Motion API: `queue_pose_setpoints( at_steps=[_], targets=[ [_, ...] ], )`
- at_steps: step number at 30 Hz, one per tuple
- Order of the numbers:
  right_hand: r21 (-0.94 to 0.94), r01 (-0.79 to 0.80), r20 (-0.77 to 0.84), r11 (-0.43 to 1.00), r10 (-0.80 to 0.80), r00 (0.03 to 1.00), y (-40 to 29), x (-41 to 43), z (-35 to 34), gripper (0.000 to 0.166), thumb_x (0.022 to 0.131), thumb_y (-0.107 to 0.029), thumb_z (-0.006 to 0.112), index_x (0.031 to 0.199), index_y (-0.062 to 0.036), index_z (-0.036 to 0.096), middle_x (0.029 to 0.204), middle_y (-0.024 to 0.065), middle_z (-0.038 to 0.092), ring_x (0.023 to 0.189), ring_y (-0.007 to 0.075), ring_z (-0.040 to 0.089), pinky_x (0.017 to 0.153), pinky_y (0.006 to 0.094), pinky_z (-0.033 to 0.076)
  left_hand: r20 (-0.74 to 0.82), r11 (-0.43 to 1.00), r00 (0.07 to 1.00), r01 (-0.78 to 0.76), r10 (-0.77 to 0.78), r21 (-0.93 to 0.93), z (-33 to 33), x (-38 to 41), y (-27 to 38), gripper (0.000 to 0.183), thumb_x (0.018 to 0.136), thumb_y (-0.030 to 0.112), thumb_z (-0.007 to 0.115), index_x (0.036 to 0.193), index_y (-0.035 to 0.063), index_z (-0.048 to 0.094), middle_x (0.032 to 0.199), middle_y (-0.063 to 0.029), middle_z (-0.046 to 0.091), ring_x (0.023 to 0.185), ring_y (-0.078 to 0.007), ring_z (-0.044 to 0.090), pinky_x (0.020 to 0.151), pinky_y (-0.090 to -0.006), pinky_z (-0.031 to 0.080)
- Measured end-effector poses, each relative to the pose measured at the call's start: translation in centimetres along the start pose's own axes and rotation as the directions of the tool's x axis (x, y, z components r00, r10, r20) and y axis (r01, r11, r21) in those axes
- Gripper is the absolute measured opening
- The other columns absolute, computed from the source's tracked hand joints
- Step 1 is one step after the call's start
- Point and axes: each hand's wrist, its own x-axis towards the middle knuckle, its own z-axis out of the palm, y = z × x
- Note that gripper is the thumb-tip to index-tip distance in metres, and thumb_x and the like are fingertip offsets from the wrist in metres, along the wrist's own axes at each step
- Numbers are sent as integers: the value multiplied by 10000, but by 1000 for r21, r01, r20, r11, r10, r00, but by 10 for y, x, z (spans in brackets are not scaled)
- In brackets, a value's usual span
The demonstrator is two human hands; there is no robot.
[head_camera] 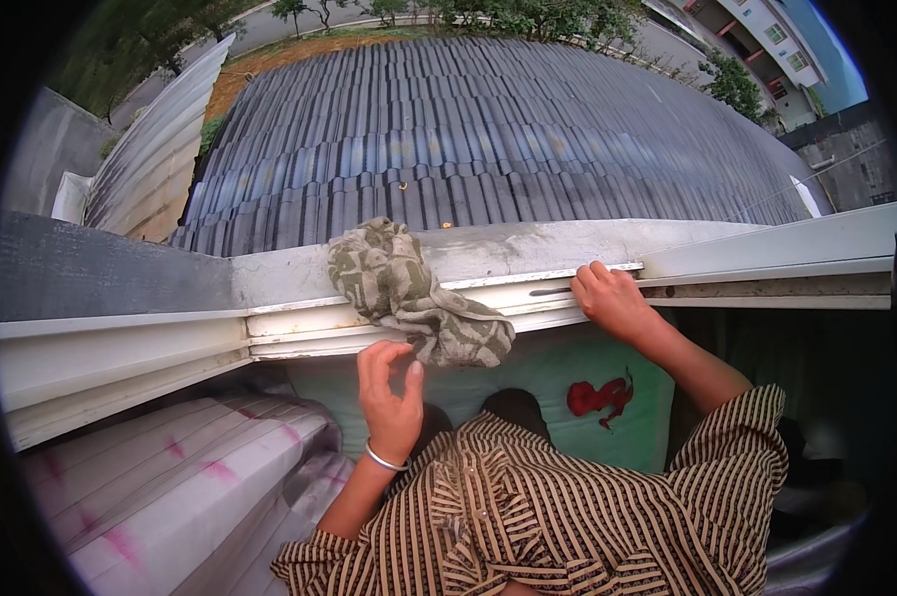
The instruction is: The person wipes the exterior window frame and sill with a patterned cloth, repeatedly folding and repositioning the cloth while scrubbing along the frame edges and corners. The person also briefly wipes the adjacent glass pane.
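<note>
My right hand (604, 298) is closed at the white window-frame track (314, 322). A slim dark tool (549, 291) sticks out leftward from its fingers, its flat end lying along the groove; the rest is hidden in my grip. My left hand (390, 406), with a silver bangle at the wrist, is held just inside the frame with thumb and fingers apart. It holds nothing. A crumpled grey and olive patterned cloth (400, 279) lies draped over the sill and track, right beside my left fingertips; whether they touch cannot be told.
White sliding sashes (776, 257) stand on the right, and white frame parts (120, 350) on the left. Outside the concrete ledge (530, 242) slopes a grey tiled roof (448, 141). A pink-marked curtain (195, 462) hangs left. A red object (597, 396) lies on green fabric (642, 432).
</note>
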Motion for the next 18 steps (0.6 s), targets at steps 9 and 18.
queue_pose_setpoints(
  at_steps=[9,18],
  targets=[
    [138,26,-27,990,-22,999,5,1,-2,61,801,-105,628,780,-74,579,810,57,534,699,174,646,515,332,517,294,879,905,-388,307,276,0,72,40,369,898,94,700,1265,97,662,1005,-99,578,883,-287,586,726,-394,491],
    [8,126,30,992,-126,992,12,7,4,88,804,-149,630,767,-88,579,759,48,517,596,151,615,499,303,499,341,972,934,-170,106,165,-27,75,52,198,848,10,665,1024,99,679,939,-83,532,751,-268,602,629,-375,483]
  ],
)
